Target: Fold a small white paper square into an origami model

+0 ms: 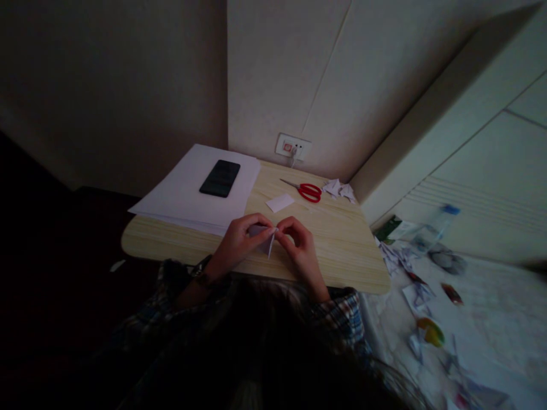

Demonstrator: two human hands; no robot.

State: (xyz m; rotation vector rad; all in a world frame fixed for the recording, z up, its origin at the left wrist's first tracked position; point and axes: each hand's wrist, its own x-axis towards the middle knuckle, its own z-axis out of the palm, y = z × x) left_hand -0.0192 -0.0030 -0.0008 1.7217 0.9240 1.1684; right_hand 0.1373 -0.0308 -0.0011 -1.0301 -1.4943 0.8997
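A small folded piece of white paper is held up just above the front of the wooden table. My left hand grips its left side between thumb and fingers. At the paper's top right corner, my right hand pinches the edge with thumb and forefinger. Parts of the paper are hidden behind my left fingers. Just beyond my hands lies a small white paper rectangle, flat on the wood. Scissors with red handles rest behind it, blades pointing left.
A stack of large white sheets covers the table's left side, with a black phone on it. Folded paper shapes sit at the back right corner. A wall socket holds a plug. Right of the table, a bottle and scattered papers lie lower down.
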